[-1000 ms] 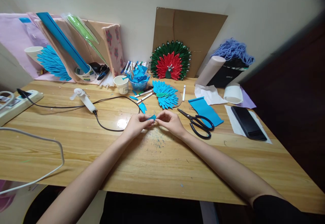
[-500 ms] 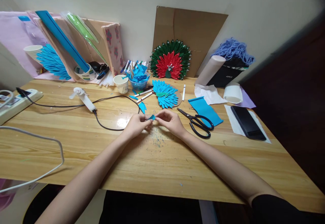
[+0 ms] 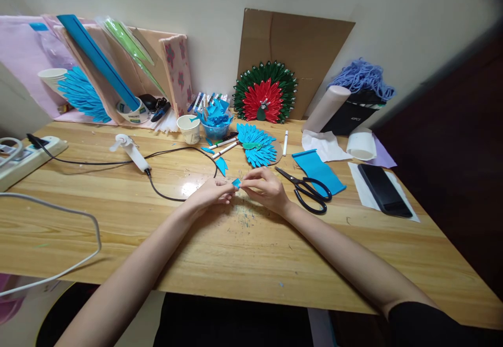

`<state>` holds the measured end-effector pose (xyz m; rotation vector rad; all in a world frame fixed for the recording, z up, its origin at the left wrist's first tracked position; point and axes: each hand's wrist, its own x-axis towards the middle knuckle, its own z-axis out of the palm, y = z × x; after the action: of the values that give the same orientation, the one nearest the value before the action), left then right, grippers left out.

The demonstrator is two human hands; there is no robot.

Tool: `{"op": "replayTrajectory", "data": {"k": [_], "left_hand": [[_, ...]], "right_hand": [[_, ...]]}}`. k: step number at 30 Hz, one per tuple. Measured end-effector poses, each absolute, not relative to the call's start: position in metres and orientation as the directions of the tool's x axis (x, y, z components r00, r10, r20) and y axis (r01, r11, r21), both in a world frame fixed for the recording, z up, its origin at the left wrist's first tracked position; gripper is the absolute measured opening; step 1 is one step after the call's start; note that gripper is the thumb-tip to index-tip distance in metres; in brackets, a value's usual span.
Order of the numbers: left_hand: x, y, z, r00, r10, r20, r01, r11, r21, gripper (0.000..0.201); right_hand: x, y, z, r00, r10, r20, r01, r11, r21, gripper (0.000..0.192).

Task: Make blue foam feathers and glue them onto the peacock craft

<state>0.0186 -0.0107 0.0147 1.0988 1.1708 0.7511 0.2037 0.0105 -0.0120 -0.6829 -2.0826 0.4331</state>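
Head cam looking down at a wooden surface (image 3: 236,252) covered in craft stuff. Both hands meet near the middle of it, pinching a tiny blue scrap (image 3: 236,182) between them. Left hand (image 3: 212,194) has its fingertips closed on the scrap's left end, right hand (image 3: 265,188) grips the right end with thumb and forefinger — so the scrap sits just above the wood, held from both sides. Below the hands there's a scatter of little blue bits on the surface.

Just right of the right hand lie black scissors (image 3: 308,192), and beside them a blue strip (image 3: 317,171). Farther right — a phone (image 3: 383,190) on white paper. Behind the hands sits a blue fan (image 3: 255,144) of paper petals, with a few markers (image 3: 223,146) to its left, a blue bowl (image 3: 216,121) of cut pieces and a paper cup (image 3: 189,129). A red and green rosette (image 3: 264,94) leans on cardboard (image 3: 294,48) at the wall. Off to the left a white glue gun (image 3: 131,152) with a black cord, and a power strip (image 3: 27,155) at the edge
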Motion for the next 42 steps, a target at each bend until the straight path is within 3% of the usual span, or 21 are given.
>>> {"op": "replayTrajectory", "data": {"k": [4, 6, 10, 16, 24, 30, 42], "left_hand": [[0.017, -0.009, 0.015, 0.296, 0.843, -0.449, 0.077, 0.447, 0.891, 0.018], [0.016, -0.007, 0.014, 0.290, 0.869, -0.401, 0.074, 0.397, 0.915, 0.017], [0.015, -0.007, 0.010, 0.252, 0.949, -0.187, 0.061, 0.177, 0.982, 0.043], [0.017, -0.009, 0.003, 0.224, 0.971, -0.086, 0.206, 0.039, 0.978, 0.027], [0.019, -0.008, 0.003, 0.249, 0.968, -0.043, 0.328, -0.043, 0.944, 0.024], [0.020, -0.007, 0.003, 0.245, 0.967, -0.075, 0.290, 0.000, 0.957, 0.022], [0.017, -0.007, 0.015, 0.220, 0.937, -0.270, 0.132, 0.245, 0.960, 0.020]], "right_hand": [[0.204, 0.011, -0.012, -0.470, 0.582, 0.664, 0.302, 0.813, -0.499, 0.013], [0.203, 0.010, -0.010, -0.459, 0.591, 0.664, 0.315, 0.807, -0.500, 0.011], [0.201, 0.011, -0.007, -0.448, 0.650, 0.614, 0.353, 0.759, -0.547, 0.006], [0.201, 0.013, -0.008, -0.434, 0.713, 0.551, 0.347, 0.696, -0.628, 0.004], [0.200, 0.013, -0.009, -0.437, 0.704, 0.559, 0.329, 0.704, -0.630, 0.002], [0.200, 0.012, -0.008, -0.459, 0.656, 0.599, 0.334, 0.752, -0.568, 0.003], [0.199, 0.008, -0.012, -0.478, 0.592, 0.649, 0.364, 0.806, -0.467, 0.007]]}}
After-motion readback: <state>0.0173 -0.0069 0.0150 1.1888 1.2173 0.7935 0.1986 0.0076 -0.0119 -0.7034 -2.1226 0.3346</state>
